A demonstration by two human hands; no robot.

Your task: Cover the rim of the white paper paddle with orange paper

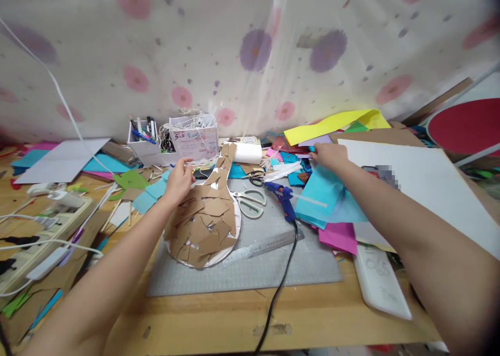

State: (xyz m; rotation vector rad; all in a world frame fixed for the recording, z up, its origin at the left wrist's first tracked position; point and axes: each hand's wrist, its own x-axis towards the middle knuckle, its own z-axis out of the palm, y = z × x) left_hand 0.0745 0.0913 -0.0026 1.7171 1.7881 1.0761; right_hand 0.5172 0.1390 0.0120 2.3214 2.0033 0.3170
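A flat, guitar-shaped piece (207, 220) covered with torn brown cardboard lies on the grey cutting mat (312, 272), its neck pointing away from me. My left hand (180, 181) is above its upper left edge, fingers loosely bent and apart, with nothing visible in them. My right hand (330, 156) reaches into the paper pile at the back right. Its fingers are closed at the top of the light blue paper (320, 194); what they pinch is hidden. Between the hands lie scissors (250, 202) and a blue glue gun (282, 197). A metal ruler (265, 246) is partly under the guitar shape.
White boxes (195, 142) with pens and cords stand at the back. A power strip (50, 241) with cables is at left. At right are a large white board (425, 184), yellow paper (336, 126) and a white case (380, 283). The glue gun's cord (277, 293) crosses the front edge.
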